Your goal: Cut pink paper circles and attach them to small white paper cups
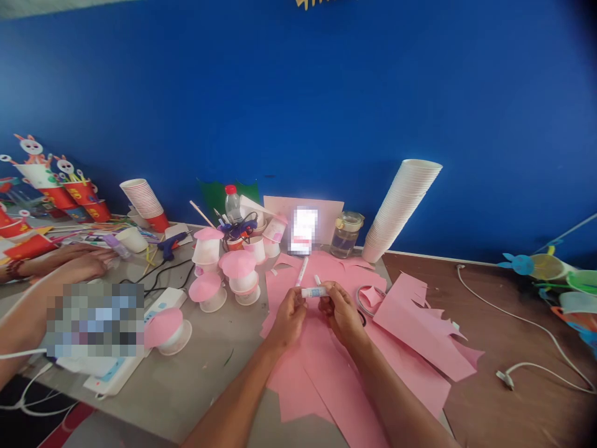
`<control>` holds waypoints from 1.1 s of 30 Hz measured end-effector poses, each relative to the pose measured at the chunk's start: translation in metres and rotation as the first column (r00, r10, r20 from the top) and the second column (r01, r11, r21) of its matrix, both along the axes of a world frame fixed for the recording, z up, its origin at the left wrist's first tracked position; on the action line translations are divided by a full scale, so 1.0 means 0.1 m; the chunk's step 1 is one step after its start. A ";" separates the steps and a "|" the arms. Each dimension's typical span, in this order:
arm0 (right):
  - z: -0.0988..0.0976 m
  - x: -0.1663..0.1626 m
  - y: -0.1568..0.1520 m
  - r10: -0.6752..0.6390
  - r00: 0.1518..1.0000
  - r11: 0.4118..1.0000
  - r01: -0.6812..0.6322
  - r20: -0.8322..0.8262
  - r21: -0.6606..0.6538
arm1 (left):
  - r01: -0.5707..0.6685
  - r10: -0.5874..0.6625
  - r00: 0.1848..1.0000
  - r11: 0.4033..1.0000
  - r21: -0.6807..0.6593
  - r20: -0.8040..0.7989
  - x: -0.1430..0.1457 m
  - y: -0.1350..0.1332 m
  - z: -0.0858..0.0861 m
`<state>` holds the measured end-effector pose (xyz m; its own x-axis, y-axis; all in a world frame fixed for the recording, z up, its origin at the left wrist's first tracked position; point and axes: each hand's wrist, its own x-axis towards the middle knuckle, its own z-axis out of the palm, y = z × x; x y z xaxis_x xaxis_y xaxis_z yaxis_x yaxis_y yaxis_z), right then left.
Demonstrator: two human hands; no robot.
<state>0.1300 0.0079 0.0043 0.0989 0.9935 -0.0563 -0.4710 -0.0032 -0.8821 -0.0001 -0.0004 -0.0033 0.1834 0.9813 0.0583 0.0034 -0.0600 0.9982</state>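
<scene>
Your two bare forearms reach in from the near edge and meet over the sheets of cut pink paper spread on the grey bench. Your left hand is curled, fingers pinched on the left end of a small white tube with a blue label, which lies level between both hands. Your right hand is closed on the tube's right end, knuckles up and thumb toward you.

Just beyond your fingers a slim white pen lies on the paper, pointing away. To the left stand white paper cups capped with pink paper rounds. At far right of the paper, a tall leaning stack of white paper cups rests against the blue wall, a clear glass jar beside it. At far left another person's hands lie flat on the bench.
</scene>
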 end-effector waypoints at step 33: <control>-0.12 0.07 -0.06 -0.043 0.766 0.982 -0.086 0.641 0.168 | -0.075 0.131 0.956 0.974 0.214 -0.261 -0.01 -0.03 -0.29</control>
<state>0.1368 0.0018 -0.0072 0.0262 0.9818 0.1883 0.2011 0.1793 -0.9630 -0.0008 -0.0039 -0.0321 0.1185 0.9690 0.2169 0.2892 -0.2427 0.9260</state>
